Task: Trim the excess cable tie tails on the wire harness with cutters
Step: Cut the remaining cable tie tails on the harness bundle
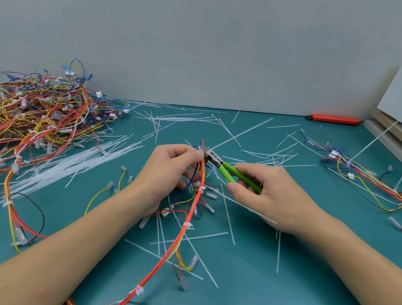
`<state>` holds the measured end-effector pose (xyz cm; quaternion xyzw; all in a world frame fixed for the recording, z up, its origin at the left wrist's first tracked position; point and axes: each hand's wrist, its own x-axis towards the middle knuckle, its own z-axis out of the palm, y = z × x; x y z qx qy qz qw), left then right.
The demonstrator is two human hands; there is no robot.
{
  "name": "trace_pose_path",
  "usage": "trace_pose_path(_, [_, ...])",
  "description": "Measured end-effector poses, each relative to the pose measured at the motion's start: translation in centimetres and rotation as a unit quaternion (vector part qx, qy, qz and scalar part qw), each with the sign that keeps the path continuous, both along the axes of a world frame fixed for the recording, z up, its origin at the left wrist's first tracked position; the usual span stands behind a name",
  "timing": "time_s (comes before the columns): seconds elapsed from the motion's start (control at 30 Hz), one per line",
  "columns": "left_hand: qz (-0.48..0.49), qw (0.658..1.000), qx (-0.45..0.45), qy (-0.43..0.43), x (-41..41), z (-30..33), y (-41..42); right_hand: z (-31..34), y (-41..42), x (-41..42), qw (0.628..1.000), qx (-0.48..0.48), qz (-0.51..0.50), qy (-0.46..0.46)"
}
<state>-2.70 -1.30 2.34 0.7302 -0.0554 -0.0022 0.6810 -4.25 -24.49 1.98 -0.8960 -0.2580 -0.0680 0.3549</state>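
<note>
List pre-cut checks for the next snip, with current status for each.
1. Cutters gripped: ok, the right hand is wrapped round the green handles.
2. Harness held steady: ok, the left hand pinches the bundle just below the cutter head.
3. Blades on a tie tail, not a wire: cannot tell, the tip is hidden against the left hand's fingers.
4. Fingers out of the blades: not ok, the left fingertips sit right at the cutter head.
5. Tail to be cut in sight: cannot tell.
6. Ties lower down the bundle trimmed: ok, only short stubs show.
</note>
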Motion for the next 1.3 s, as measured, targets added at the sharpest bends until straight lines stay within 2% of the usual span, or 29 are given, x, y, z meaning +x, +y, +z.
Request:
trace_pose_path(0.1, [-0.005, 1.000, 0.000, 0.000, -0.07, -0.04, -0.10, -0.09, -0.05, -0.04, 0.999, 0.031, -0.019, 0.016])
trace_pose_path(0.27, [0.002, 1.000, 0.013, 0.007, -0.05, -0.29, -0.13, -0.54, 0.11, -0.12, 0.999, 0.017, -0.043, 0.015])
trace_pose_path(0.6, [0.001, 1.000, 0.005, 0.007, -0.02, -0.18, -0.10, 0.02, -0.14, 0.02, 1.000, 0.003, -0.004, 0.014])
trace_pose_path(0.8, [0.002, 1.000, 0.010, 0.004, -0.08, -0.07, -0.26, -0.04, 0.18, -0.32, 0.998, 0.024, -0.052, 0.004])
trace_pose_path(1.3, [0.006, 1.000, 0.005, 0.004, 0.08, -0.22, -0.04, -0.13, 0.23, -0.12, 0.999, 0.006, -0.034, -0.005])
